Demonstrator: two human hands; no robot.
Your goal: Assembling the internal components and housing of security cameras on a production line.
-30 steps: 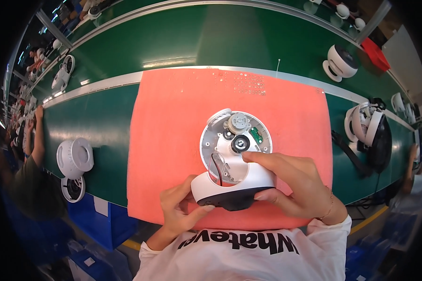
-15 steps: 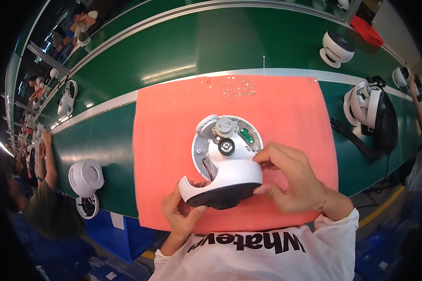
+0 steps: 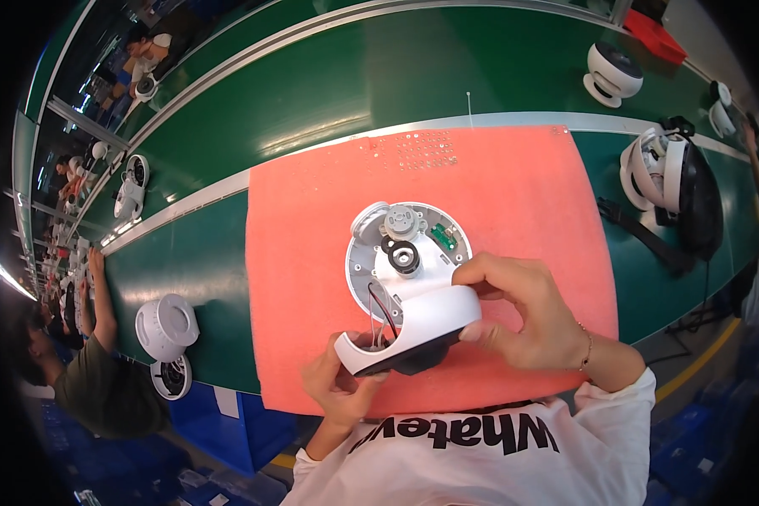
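Note:
A white camera shell (image 3: 437,319) with a black front is between my hands, tilted over the near side of an open round housing (image 3: 360,263). My left hand (image 3: 339,390) pinches the shell's left end, thumb at the black edge. Fingers and thumb of my right hand (image 3: 527,316) close on its right end. Inside the housing I see a grey motor (image 3: 402,221), a black ring-shaped gear (image 3: 405,259) and a small green circuit board (image 3: 443,237). Thin dark wires (image 3: 383,305) run from the housing into the shell's left opening.
A pink foam mat (image 3: 312,219) lies under the work, with rows of small screws (image 3: 426,150) along its far edge. White camera units stand left (image 3: 167,327) and far right (image 3: 613,74). Beside the mat is a black bag (image 3: 698,207). A co-worker (image 3: 101,384) sits at left.
Both hands have tilted the shell, so its black front shows less and its white side more. The shell has shifted slightly right, and its left opening with the wires is more exposed.

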